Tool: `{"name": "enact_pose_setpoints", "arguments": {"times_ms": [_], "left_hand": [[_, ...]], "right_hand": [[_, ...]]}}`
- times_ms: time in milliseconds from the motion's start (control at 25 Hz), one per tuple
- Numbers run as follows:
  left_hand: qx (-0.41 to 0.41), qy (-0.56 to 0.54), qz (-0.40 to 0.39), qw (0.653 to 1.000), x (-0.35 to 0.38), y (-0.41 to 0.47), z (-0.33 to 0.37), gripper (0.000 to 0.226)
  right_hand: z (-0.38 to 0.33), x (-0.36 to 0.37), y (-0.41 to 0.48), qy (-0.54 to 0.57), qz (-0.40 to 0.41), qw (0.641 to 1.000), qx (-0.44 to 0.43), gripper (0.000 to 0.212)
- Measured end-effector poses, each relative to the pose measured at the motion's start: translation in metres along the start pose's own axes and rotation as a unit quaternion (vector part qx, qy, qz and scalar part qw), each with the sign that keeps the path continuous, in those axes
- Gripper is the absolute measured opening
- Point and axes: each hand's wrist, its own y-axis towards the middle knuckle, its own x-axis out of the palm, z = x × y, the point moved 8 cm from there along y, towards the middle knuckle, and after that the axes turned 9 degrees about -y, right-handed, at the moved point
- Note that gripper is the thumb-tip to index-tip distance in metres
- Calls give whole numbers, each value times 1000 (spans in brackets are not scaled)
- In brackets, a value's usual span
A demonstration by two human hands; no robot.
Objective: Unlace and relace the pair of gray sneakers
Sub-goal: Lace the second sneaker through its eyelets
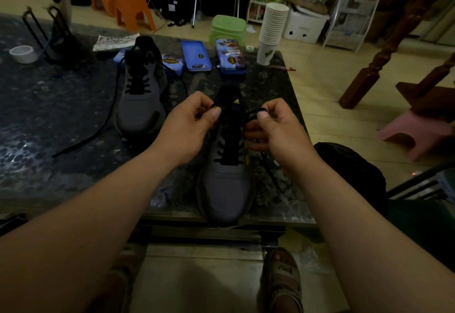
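Gray sneakers, both of them, sit on the dark mottled table (49, 115) in my head view. The near sneaker (226, 189) stands toe toward me at the table's front edge, its black lace (227, 158) crossed through the lower eyelets. My left hand (187, 125) is curled, thumb and forefinger pinching one end of that lace just beside the tongue. My right hand (278, 130) mirrors it on the other side, its thumb pressing a short stretch of lace against the forefinger, the other fingers tucked under. The two hands are near each other over the shoe's throat, not touching. Another length of lace trails down the near sneaker's right side onto the table.

The far sneaker (140, 106) stands to the left and farther back, partly laced — its loose lace (81, 141) runs out across the table toward the left.

Behind the shoes lie blue tins (196, 55), one open, and a stack of paper cups (272, 29) stands at the table's far right corner. A roll of tape (23, 54) sits at the far left. On the floor beyond I see orange stools (133, 9), a green stool (227, 29) and a pink stool (416, 130).
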Motion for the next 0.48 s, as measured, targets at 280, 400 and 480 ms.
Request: {"name": "enact_pose_setpoints", "arguments": {"times_ms": [280,400,480], "left_hand": [[41,69,15,997,0,-4,15,22],[-19,176,3,984,7,-14,3,40],[-60,229,-7,972,14,-23,-6,48]], "right_hand": [[5,9,-6,-189,-9,982,-24,27],[1,10,-6,-249,19,967,-37,28],[0,12,-6,-287,26,956,-45,29]]}}
